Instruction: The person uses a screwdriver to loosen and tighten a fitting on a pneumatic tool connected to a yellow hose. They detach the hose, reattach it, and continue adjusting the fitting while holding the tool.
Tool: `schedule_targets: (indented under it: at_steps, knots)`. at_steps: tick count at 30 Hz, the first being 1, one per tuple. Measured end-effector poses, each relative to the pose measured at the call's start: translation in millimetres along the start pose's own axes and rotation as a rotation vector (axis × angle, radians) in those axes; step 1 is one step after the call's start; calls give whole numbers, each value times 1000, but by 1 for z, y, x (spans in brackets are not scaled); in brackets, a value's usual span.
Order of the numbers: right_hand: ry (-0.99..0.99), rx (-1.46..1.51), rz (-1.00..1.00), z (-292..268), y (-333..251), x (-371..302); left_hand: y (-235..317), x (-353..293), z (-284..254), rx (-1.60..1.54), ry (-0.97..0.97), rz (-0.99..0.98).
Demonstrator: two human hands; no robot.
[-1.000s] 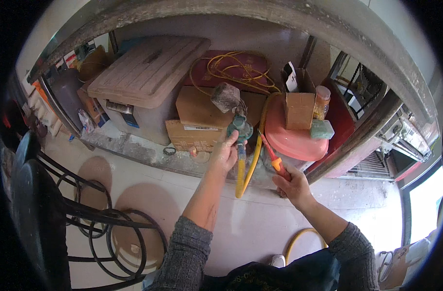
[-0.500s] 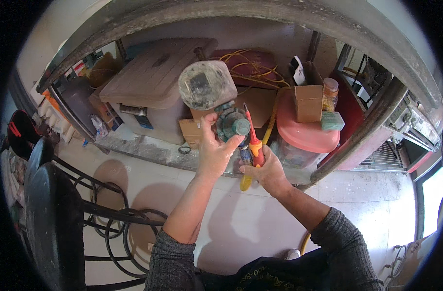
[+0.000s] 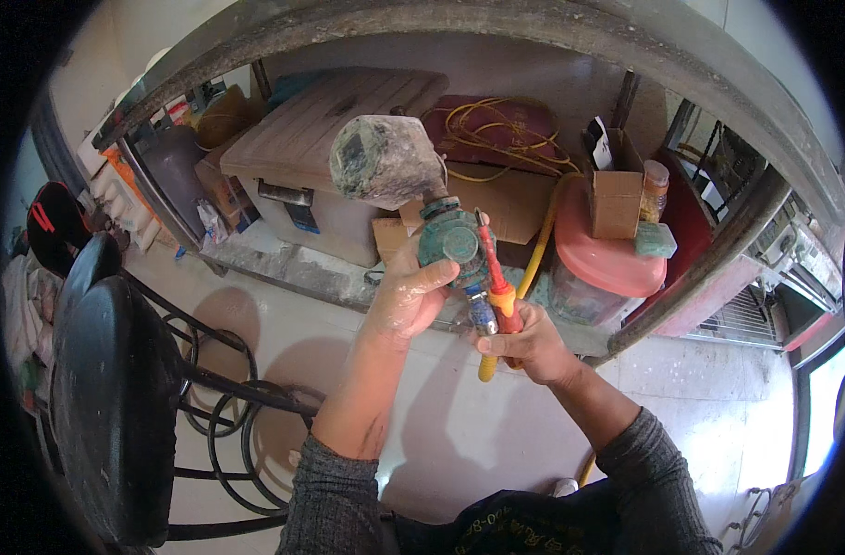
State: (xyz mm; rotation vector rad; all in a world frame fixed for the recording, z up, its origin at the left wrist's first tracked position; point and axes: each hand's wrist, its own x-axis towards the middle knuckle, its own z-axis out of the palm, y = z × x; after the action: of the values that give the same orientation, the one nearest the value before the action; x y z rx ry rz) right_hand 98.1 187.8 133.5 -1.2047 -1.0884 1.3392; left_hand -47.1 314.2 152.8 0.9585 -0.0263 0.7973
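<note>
My left hand (image 3: 406, 294) is closed round a green gas regulator (image 3: 455, 245), its thumb over the front. A bulky, dirt-caked grey head (image 3: 384, 165) rises from the regulator's upper end. Below it is a blue and silver connector (image 3: 481, 312), and the end of a yellow hose (image 3: 487, 368) shows under that. My right hand (image 3: 532, 347) grips a red screwdriver (image 3: 506, 301) with a yellow collar, its tip pointing up alongside the regulator. The right thumb lies by the connector; I cannot tell whether that hand also holds the hose.
Under a steel table (image 3: 496, 26) stand a lidded grey bin (image 3: 330, 129), a pink-lidded tub (image 3: 607, 254) and an open cardboard box (image 3: 618, 203). A coiled yellow cable (image 3: 496, 129) lies behind. Black stools (image 3: 117, 398) stand at the left.
The regulator has turned and tilted in my left hand, showing more of its green body and the connector. The screwdriver and my right hand have shifted slightly right and down.
</note>
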Motion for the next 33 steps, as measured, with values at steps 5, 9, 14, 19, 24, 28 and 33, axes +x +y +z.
schedule_targets:
  at_steps: [5, 9, 14, 19, 24, 28, 33]
  knots:
    - [-45, 15, 1, -10, 0, 0, -1, 0, 8, 14, 18, -14]
    - [-41, 126, -2, -10, -4, 3, -4, 5, 9, 93, 61, 8]
    - [142, -236, -4, -6, -12, 4, -13, 9, 13, 161, 176, 57]
    - [352, -702, -68, -1, -17, 1, -17, 11, 16, 117, 288, 74]
    - [425, -918, -229, 8, -16, 1, -18, 8, 13, 248, 331, 88]
    - [463, -955, -360, 11, -20, 1, -12, 8, 17, 185, 346, 67]
    - [233, -607, -81, 4, -27, -6, 6, 0, 20, 99, 214, -10]
